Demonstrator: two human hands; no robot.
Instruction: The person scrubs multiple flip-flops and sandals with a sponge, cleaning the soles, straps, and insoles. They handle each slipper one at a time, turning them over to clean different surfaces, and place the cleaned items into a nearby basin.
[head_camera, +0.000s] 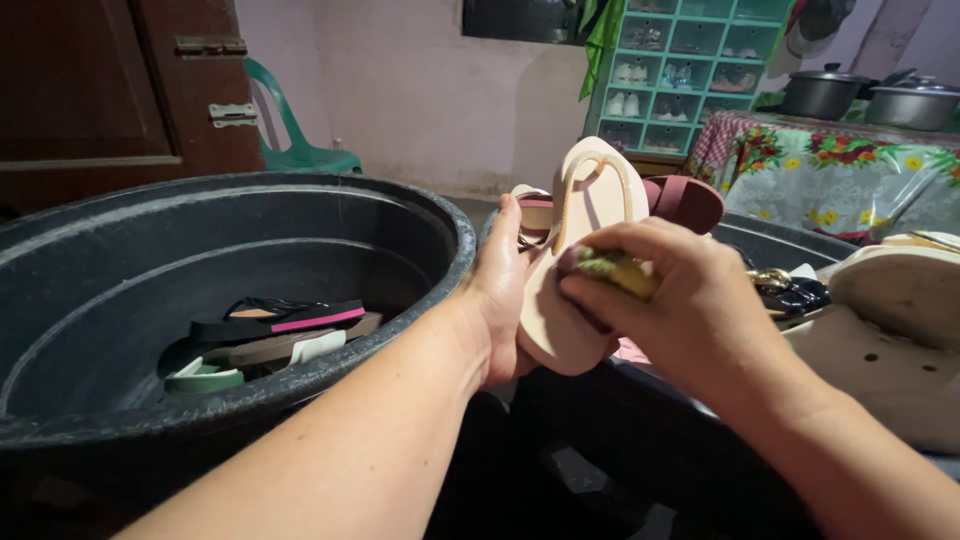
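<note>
My left hand grips a pale pink flip-flop sandal from behind, holding it upright with its strap side towards me. My right hand presses a yellow-green scrub sponge against the sandal's footbed. Both hands are above the gap between two large dark tubs. Behind the sandal lie other sandals, one maroon.
A big black tub at left holds several flip-flops, one black with a pink stripe. A second dark tub at right holds more footwear. White sandals sit at far right. Behind stand a green shoe rack, a green chair and a flowered table with pots.
</note>
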